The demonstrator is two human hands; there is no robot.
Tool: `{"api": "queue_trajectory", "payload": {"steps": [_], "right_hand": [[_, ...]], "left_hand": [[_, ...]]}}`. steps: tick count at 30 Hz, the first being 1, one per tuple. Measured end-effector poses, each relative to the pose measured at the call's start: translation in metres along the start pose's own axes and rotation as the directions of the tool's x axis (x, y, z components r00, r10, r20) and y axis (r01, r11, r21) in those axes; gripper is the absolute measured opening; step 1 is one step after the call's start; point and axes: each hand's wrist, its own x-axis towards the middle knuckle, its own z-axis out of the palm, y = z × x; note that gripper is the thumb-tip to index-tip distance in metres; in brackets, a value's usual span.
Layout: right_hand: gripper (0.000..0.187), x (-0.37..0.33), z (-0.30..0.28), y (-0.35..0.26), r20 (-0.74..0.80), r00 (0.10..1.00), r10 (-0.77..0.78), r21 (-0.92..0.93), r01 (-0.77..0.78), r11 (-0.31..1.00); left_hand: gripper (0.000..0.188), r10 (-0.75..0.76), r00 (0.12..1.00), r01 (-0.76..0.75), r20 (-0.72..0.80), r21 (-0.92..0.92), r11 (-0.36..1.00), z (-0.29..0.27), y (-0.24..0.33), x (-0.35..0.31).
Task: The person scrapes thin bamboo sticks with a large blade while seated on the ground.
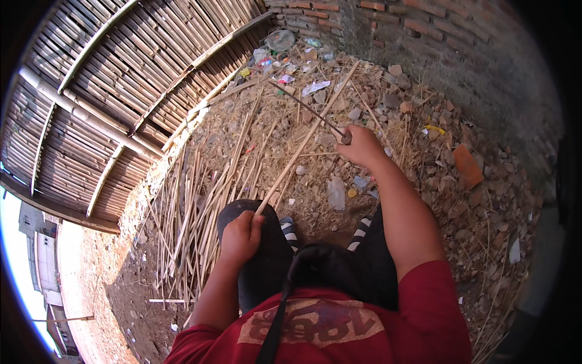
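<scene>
While hands grip, left nearer, right outstretched

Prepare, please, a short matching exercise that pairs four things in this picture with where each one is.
Things:
1. Long dark blade
2. Long pale stick
3. Pile of thin strips
4. Flat orange piece

Places:
A. Lying to the left of the left leg
B. Lying to the right of the right forearm
C. Held by the handle in the right fingers
D. Held near its lower end in the left fingers

Pairs: 1-C; 2-D; 3-A; 4-B
</scene>
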Motion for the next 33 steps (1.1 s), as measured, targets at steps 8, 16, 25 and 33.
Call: {"api": "queue_trajectory", "payload": {"steps": [8,16,25,33], "right_hand": [[0.031,-0.011,-0.019,-0.013,0.035,0.982,-0.188,0.106,0.183,0.977],[0.039,-0.03,0.013,-0.044,0.287,0.903,-0.32,0.059,0.316,0.947],[0.036,-0.037,0.061,-0.048,0.497,0.765,-0.41,0.059,0.442,0.895],[0.035,-0.045,0.072,-0.06,0.51,0.801,-0.313,-0.108,0.421,0.901]], "left_hand": [[0.028,-0.083,0.994,0.09,-0.069,0.113,0.99,-0.036,0.003,-0.023],[0.031,-0.267,0.961,0.276,-0.07,0.177,0.945,-0.045,-0.039,-0.092],[0.03,-0.266,0.964,0.265,-0.024,0.199,0.943,-0.035,-0.037,-0.114],[0.037,-0.321,0.944,0.295,0.079,0.235,0.926,-0.039,-0.042,-0.111]]}}
